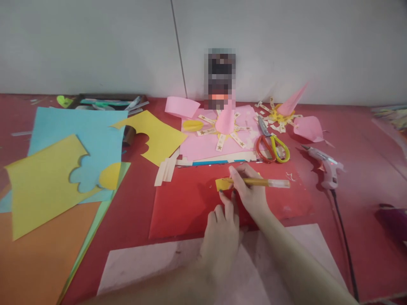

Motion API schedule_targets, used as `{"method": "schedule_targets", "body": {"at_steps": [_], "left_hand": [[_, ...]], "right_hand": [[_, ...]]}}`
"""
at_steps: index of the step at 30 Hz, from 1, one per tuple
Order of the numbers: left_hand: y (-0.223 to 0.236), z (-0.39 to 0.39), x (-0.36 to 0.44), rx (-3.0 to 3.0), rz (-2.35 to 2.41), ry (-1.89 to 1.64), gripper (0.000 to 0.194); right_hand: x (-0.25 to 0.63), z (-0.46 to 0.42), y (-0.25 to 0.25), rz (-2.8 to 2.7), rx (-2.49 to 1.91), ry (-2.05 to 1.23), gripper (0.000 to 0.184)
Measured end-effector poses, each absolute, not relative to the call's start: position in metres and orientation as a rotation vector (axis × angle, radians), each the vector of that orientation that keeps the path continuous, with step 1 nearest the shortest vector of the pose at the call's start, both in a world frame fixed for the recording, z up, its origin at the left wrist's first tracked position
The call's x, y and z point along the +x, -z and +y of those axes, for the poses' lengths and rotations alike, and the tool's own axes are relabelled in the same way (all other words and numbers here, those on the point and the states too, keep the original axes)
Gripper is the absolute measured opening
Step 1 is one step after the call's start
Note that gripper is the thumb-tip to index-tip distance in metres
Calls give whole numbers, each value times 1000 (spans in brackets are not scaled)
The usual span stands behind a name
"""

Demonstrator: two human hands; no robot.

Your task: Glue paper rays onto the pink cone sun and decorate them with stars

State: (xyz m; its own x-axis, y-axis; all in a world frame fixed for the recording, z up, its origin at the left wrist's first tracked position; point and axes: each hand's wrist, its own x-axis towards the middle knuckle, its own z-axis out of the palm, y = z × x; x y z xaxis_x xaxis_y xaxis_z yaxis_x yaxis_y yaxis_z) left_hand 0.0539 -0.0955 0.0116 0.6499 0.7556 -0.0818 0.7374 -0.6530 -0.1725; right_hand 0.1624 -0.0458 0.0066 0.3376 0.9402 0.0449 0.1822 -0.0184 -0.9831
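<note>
My right hand [251, 190] is closed in a writing grip around a gold pen [260, 182] with a clear end pointing right. The pen's tip touches a small yellow paper piece [221, 184] that lies on a red folder or board [184, 203]. My left hand [222, 233] reaches in from below, its index and middle fingers stretched out and their tips at the paper's lower edge. Its other fingers are partly bent and it grips nothing. Part of the yellow piece is hidden behind my right fingers.
Scissors [271, 146] with red and yellow handles lie behind the red board. A corded glue gun [326, 165] rests at right. Pink cones [225, 120] with paper strips stand behind. Cut yellow sheets [44, 182] and blue paper [79, 131] cover the left. Cream strips [167, 169] touch the board.
</note>
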Motion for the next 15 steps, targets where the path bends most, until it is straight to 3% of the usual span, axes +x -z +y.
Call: {"method": "schedule_targets", "body": {"at_steps": [7, 15], "left_hand": [[-9, -97, 54, -2697, -1214, -219, 34], [-9, -99, 55, -2663, -1218, -195, 34]], "right_hand": [[156, -45, -10, -1032, -1532, -989, 38], [159, -42, -3, -1131, -1602, -863, 38]]}}
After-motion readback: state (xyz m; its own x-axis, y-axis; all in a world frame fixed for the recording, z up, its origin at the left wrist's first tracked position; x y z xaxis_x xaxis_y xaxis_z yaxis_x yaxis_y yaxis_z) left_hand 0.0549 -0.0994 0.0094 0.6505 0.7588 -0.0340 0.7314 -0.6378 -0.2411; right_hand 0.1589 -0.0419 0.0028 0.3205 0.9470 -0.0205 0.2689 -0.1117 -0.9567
